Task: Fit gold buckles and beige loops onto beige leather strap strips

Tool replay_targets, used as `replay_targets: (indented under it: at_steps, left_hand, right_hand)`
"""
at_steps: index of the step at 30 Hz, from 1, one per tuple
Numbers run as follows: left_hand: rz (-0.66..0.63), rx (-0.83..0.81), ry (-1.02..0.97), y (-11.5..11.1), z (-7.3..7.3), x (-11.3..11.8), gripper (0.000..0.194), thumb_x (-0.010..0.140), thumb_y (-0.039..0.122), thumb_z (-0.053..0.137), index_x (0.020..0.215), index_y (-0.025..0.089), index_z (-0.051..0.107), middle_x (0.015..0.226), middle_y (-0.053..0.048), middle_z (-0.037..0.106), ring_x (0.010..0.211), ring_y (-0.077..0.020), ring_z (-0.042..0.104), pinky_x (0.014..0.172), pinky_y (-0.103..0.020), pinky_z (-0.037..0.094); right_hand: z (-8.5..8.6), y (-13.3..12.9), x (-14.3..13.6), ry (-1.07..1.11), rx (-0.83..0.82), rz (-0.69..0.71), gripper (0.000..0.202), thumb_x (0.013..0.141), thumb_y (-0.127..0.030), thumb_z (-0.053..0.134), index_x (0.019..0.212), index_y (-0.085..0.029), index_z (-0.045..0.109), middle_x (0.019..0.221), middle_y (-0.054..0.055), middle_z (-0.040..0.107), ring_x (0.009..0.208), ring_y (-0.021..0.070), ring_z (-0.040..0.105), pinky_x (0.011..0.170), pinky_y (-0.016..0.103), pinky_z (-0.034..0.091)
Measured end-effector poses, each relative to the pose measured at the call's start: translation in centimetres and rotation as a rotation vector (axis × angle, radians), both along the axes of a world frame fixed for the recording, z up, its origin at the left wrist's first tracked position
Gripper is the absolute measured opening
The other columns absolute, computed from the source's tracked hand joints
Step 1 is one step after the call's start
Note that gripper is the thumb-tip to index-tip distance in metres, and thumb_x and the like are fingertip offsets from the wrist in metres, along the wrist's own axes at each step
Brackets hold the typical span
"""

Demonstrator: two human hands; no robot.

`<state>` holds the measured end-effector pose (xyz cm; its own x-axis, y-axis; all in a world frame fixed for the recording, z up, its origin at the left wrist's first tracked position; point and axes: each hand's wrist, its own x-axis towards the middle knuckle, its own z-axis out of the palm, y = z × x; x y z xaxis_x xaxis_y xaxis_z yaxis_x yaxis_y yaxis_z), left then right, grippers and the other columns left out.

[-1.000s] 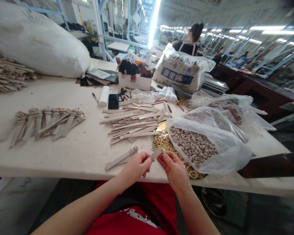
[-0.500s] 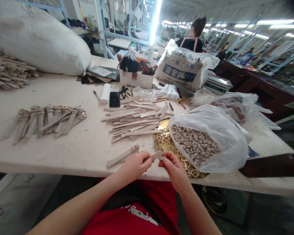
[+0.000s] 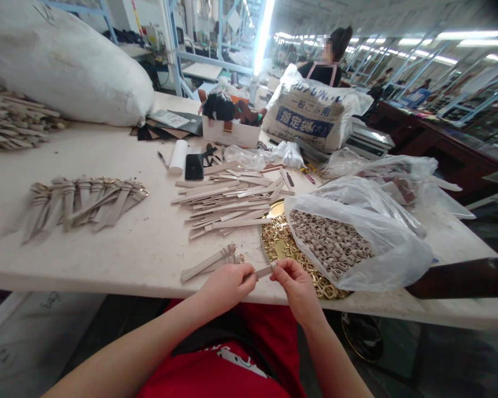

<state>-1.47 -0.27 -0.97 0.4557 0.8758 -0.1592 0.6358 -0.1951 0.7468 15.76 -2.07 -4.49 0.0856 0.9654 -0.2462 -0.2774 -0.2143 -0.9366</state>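
Near the table's front edge, my left hand (image 3: 228, 284) is closed on a flat beige strap (image 3: 263, 272), its free end pointing right. My right hand (image 3: 296, 290) pinches a small beige loop (image 3: 273, 267) at that end. The loop appears to be around the strap, though my fingers partly cover it. Several straps with buckles and loops (image 3: 207, 265) lie just beyond my left hand. Right of my right hand, a clear plastic bag (image 3: 398, 268) full of beige loops (image 3: 334, 243) rests partly over a round gold tray (image 3: 277, 208) of gold buckles (image 3: 277, 228).
Loose straps (image 3: 228, 204) are piled mid-table. Buckled straps (image 3: 87, 202) lie in a row at left. Behind are a phone (image 3: 194, 167), a white box (image 3: 232, 132) and a printed sack (image 3: 311, 116). A large white sack (image 3: 78, 66) fills the back left. Another person (image 3: 323, 69) is beyond the table.
My right hand has brought the loop onto the strap's end, where the two were side by side before. The strap has dropped slightly and lies more level.
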Motion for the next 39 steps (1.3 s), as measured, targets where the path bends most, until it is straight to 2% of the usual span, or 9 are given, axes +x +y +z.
replay_targets:
  at_steps: [6,10,15,18,21,24,34,36,39]
  left_hand:
    - [-0.062,-0.219,-0.138,-0.4,0.1,-0.4,0.023,0.082,0.033,0.040,0.089,0.018,0.056,0.061,0.001,0.054,0.055,-0.0128,0.050,0.051,-0.021,0.031]
    - [-0.091,-0.548,-0.372,-1.1,-0.2,-1.0,0.047,0.083,0.035,0.037,0.128,0.021,0.031,0.064,0.004,0.052,0.049,-0.0100,0.049,0.048,-0.019,0.035]
    - [-0.002,-0.480,-0.493,-0.9,-0.7,-0.9,0.049,0.084,0.048,0.033,0.121,0.015,0.039,0.049,0.009,0.035,0.041,-0.0076,0.031,0.042,-0.019,0.025]
    - [0.043,-0.439,-0.501,-0.5,-1.0,-0.9,0.039,0.083,0.050,0.036,0.095,0.015,0.049,0.046,0.009,0.029,0.039,-0.0068,0.026,0.040,-0.019,0.021]
    - [0.089,-0.438,-0.482,-0.3,-1.0,-0.7,0.033,0.083,0.048,0.036,0.081,0.017,0.046,0.044,0.010,0.028,0.038,-0.0065,0.025,0.039,-0.019,0.020]
    - [0.081,-0.429,-0.454,-0.6,-0.6,-0.5,0.030,0.083,0.046,0.035,0.079,0.017,0.045,0.044,0.010,0.033,0.037,-0.0065,0.028,0.040,-0.019,0.023]
    - [0.151,-0.427,-0.457,-0.2,-0.7,-0.3,0.030,0.080,0.047,0.039,0.075,0.017,0.042,0.054,0.006,0.046,0.042,-0.0071,0.040,0.043,-0.019,0.032]
    - [0.180,-0.448,-0.493,0.0,-0.9,-0.1,0.031,0.077,0.047,0.045,0.075,0.017,0.043,0.052,0.007,0.044,0.041,-0.0064,0.038,0.043,-0.019,0.031]
    - [0.224,-0.526,-0.608,0.2,-1.2,0.3,0.032,0.076,0.048,0.049,0.073,0.016,0.043,0.050,0.008,0.042,0.039,-0.0047,0.035,0.041,-0.018,0.027]
  right_hand:
    - [0.3,-0.5,-0.5,-0.045,-0.048,0.173,0.021,0.067,-0.032,0.068,0.082,-0.019,0.060,0.065,-0.004,0.057,0.060,0.0097,0.052,0.063,0.024,0.042]
    - [0.2,-1.1,-1.1,-0.010,-0.063,0.149,0.018,0.067,-0.031,0.068,0.078,-0.020,0.059,0.067,-0.005,0.055,0.059,0.0088,0.050,0.062,0.023,0.041]
    - [0.7,-0.7,-1.2,-0.169,0.023,0.350,0.020,0.073,-0.038,0.061,0.081,-0.019,0.061,0.069,-0.002,0.059,0.064,0.0126,0.053,0.065,0.026,0.042]
    - [0.7,1.5,1.1,-0.680,0.133,0.293,0.022,0.079,-0.038,0.051,0.083,-0.019,0.060,0.072,0.002,0.060,0.065,0.0154,0.054,0.063,0.028,0.042]
    - [0.1,4.5,3.6,-1.511,0.162,0.262,0.017,0.083,-0.027,0.047,0.083,-0.016,0.060,0.084,0.010,0.062,0.076,0.0207,0.058,0.068,0.031,0.042]
    - [-0.7,6.5,4.3,-1.813,0.149,0.396,0.015,0.082,-0.016,0.045,0.082,-0.014,0.060,0.086,0.014,0.063,0.077,0.0224,0.061,0.065,0.030,0.043]
    - [0.4,7.7,4.5,-1.725,0.249,0.484,0.014,0.076,-0.009,0.048,0.075,-0.015,0.061,0.080,0.011,0.065,0.074,0.0196,0.061,0.068,0.028,0.042]
    - [1.0,6.8,4.1,-1.529,0.298,0.427,0.012,0.078,-0.015,0.047,0.076,-0.017,0.059,0.077,0.007,0.064,0.072,0.0179,0.058,0.066,0.028,0.042]
    - [1.5,4.7,2.2,-0.883,0.282,0.337,0.010,0.079,-0.027,0.051,0.076,-0.020,0.057,0.067,0.000,0.059,0.063,0.0148,0.053,0.059,0.026,0.042]
